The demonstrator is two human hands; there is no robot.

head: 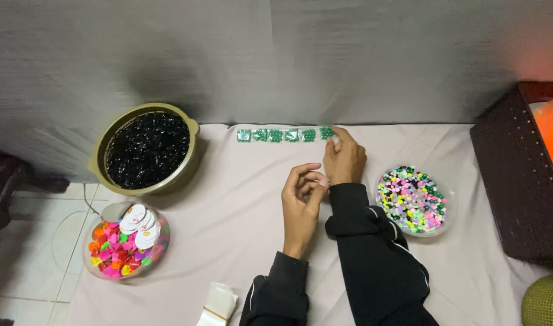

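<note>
Your work surface is a table covered with a pale cloth (228,205), pushed against a grey wall (276,54). At the right edge sits a dark brown perforated crate (518,181), and at the far left of the cloth a big olive-gold pot (145,151) is filled with glossy black beads. Nearer you on the left, a clear bowl (127,241) holds bright pink, orange and green pieces with a few white discs on top. On the right, just beside your forearm, a clear dish of mixed coloured beads (412,200) rests on the cloth. A small bundle of clear bags (217,305) lies at the near edge.

Your right hand (344,160) stretches toward the back of the table, fingertips touching the rightmost end of a row of small green bead packets (285,135), which lie side by side in a line along the wall edge of the cloth. The fingers are drawn together narrowly on that last packet; you seem to pinch it, though the contact is too small to tell for certain.

Your left hand (303,202) hovers above the cloth just behind the right wrist, fingers curled in toward the thumb in a narrow pinch. Whether it holds anything, you cannot tell.
</note>
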